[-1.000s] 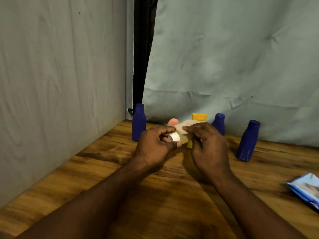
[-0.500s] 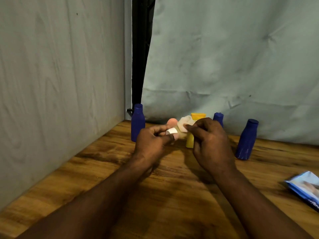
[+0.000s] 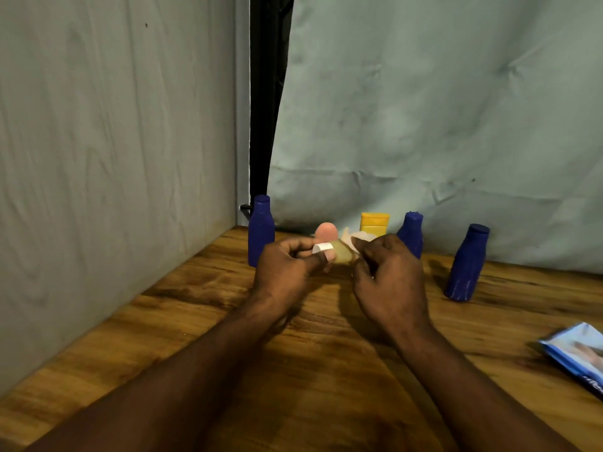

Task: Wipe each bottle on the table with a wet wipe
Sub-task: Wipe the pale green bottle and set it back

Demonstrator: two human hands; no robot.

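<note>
Now I see L hand [image 3: 287, 272] pinching a small white-capped bottle [image 3: 341, 255] sideways, just in front of the yellow bottle [image 3: 374, 223]. R hand [image 3: 388, 282] fingers clamp the wet wipe [image 3: 357, 238] against its body. Left blue bottle [image 3: 261, 231] stands left of the yellow one, mid blue bottle [image 3: 411, 233] and far blue bottle [image 3: 466, 262] to its right; wipe pack [image 3: 580, 357] well right.

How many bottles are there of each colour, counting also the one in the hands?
Blue bottles: 3
Yellow bottle: 1
Pink-topped bottle, mostly hidden: 1
White-capped bottle in the left hand: 1
Total: 6
</note>
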